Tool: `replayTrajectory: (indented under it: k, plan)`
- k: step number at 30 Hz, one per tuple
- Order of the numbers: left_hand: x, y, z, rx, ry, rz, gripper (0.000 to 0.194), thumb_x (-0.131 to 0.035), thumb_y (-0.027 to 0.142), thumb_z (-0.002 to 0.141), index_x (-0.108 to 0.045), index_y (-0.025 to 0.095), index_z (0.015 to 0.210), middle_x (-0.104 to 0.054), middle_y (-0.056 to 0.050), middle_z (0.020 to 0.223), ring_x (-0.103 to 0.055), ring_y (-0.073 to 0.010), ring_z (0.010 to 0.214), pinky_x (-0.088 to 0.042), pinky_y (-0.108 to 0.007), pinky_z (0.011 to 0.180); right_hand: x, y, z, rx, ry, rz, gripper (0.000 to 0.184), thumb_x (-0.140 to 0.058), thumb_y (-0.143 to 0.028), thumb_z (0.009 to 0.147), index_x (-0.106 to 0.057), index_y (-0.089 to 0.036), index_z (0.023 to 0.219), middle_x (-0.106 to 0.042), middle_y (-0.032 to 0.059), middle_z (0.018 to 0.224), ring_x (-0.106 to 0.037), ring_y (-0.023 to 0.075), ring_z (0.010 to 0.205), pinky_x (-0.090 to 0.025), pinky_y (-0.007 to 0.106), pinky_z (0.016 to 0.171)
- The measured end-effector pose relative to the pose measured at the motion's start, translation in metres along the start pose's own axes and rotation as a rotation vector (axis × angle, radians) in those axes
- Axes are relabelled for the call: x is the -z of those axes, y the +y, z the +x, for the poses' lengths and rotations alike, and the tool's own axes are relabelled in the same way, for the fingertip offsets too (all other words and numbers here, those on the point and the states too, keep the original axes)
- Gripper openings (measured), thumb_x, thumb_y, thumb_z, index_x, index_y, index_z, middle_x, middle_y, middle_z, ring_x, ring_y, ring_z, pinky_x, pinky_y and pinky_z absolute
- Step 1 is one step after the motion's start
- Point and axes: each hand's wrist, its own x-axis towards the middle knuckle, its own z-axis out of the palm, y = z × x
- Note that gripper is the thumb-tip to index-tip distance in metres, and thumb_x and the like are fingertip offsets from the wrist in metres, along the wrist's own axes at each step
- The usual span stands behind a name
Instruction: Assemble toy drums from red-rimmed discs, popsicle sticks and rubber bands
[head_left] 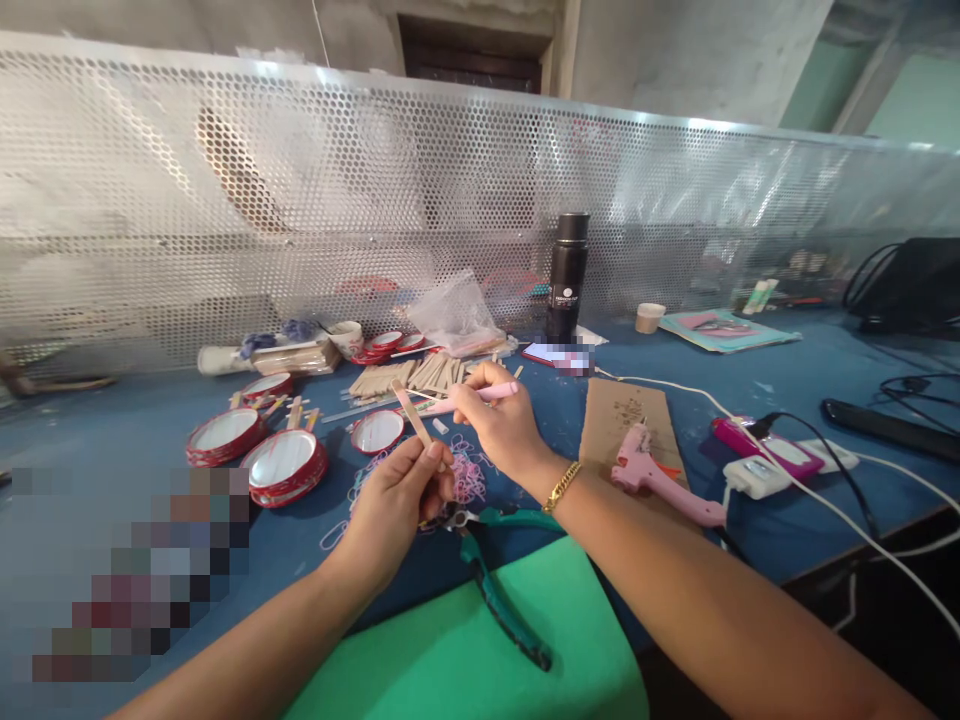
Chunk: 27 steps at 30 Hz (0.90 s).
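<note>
My left hand [401, 495] is closed in a pinch on a thin wooden ice-cream stick [412, 414] that points up and to the left. My right hand [495, 420], with a gold bracelet on its wrist, is closed round a pink pen-like tool [491, 394] whose tip points left, close to the stick. Below the hands lie a pile of pink rubber bands [466, 478] and green-handled pliers [499, 590], partly on a green sheet [525, 640].
Round red-rimmed mirrors [283, 462] and a heap of wooden sticks [420, 376] lie on the blue table [150, 420]. A pink glue gun [656, 478] rests on cardboard [626, 410]. A black bottle [567, 275], power strip [780, 462], cables and a perforated screen stand behind.
</note>
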Motion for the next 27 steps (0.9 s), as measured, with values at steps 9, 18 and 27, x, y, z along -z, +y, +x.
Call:
replayTrajectory:
  k: [9,18,27]
  plan:
    - [-0.0011,0.0013,0.0003,0.005,0.002,0.009,0.046,-0.073,0.063,0.078,-0.062,0.019,0.078,-0.061,0.004,0.056,-0.041,-0.0067,0.042,-0.027,-0.02,0.043,0.0003,0.0001,-0.0007,-0.016,-0.03,0.024,0.026,-0.066,-0.033,0.089,-0.054,-0.023,0.067,-0.062,-0.0046,0.059,-0.06,0.0131,0.058,-0.048,0.027,0.062]
    - [-0.0033,0.0036,-0.0011,0.001,0.006,0.021,0.044,-0.073,0.062,0.078,-0.061,0.019,0.077,-0.061,0.004,0.056,-0.041,-0.0074,0.043,-0.028,-0.02,0.044,-0.0005,0.0007,-0.0015,-0.018,-0.051,0.013,0.027,-0.067,-0.034,0.089,-0.054,-0.023,0.067,-0.064,-0.0045,0.061,-0.062,0.0135,0.061,-0.051,0.027,0.065]
    - [-0.0006,0.0029,-0.0011,-0.011,0.013,0.019,0.043,-0.073,0.062,0.079,-0.062,0.02,0.077,-0.06,0.003,0.056,-0.041,-0.0078,0.043,-0.028,-0.021,0.044,-0.0001,0.0001,-0.0011,-0.022,-0.045,0.002,0.026,-0.066,-0.033,0.089,-0.055,-0.023,0.067,-0.064,-0.0041,0.061,-0.063,0.014,0.061,-0.051,0.028,0.065]
